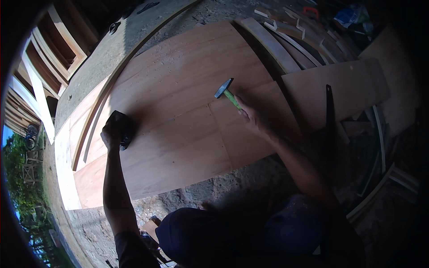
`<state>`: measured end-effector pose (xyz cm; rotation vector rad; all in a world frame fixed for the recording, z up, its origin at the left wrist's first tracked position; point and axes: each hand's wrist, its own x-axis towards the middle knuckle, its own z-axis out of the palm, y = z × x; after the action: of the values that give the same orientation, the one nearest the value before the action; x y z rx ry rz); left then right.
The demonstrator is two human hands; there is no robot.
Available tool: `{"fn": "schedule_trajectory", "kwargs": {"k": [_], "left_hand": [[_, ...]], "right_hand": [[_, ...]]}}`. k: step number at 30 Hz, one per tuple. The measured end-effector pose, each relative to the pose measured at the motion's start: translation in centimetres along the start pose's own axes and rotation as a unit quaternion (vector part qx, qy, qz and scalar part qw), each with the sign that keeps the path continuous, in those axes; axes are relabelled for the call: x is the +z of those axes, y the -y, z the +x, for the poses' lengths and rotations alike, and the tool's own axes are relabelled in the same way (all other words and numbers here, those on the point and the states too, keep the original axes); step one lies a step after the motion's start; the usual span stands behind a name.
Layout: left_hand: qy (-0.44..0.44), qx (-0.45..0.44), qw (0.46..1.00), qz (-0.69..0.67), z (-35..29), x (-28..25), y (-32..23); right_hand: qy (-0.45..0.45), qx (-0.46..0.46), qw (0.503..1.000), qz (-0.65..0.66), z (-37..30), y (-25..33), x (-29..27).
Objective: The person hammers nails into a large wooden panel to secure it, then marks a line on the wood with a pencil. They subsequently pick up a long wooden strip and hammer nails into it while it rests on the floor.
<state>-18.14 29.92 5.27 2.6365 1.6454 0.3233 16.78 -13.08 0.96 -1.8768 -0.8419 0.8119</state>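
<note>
In my right hand (252, 117) is a hammer (230, 94), gripped by its green handle. Its metal head points away from me, over a large plywood panel (178, 152) spread out in front of my knees. My left hand (110, 136) grips a black, bag-like object (121, 126) at the left part of the panel. What that object contains is hidden, and shadow blurs its outline. Thin seams run across the plywood, with small dark spots along them near the hammer.
A long wooden strip (134, 51) crosses the panel's left side. Right of it lie another board (335, 82), a dark saw-like blade (330, 107) and several wood offcuts (290, 27). Wooden frames (62, 40) lean at the far left. Rough concrete (178, 196) borders the panel near my knees.
</note>
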Motion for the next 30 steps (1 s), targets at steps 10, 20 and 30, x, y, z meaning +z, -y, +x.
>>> {"fn": "schedule_trajectory", "kwargs": {"k": [10, 20, 30], "left_hand": [[-0.010, -0.097, 0.995, 0.005, 3.0, 0.8, 4.7], [-0.072, -0.048, 0.996, -0.027, 2.7, -1.3, 3.5], [-0.150, 0.035, 0.975, -0.161, 1.3, -3.9, 2.7]], "right_hand": [[-0.051, -0.081, 0.995, -0.030, -0.2, -2.7, 0.2], [-0.098, -0.145, 0.978, -0.114, -1.3, -2.0, 0.8], [-0.072, -0.139, 0.984, -0.082, -3.5, -2.6, 0.4]]}}
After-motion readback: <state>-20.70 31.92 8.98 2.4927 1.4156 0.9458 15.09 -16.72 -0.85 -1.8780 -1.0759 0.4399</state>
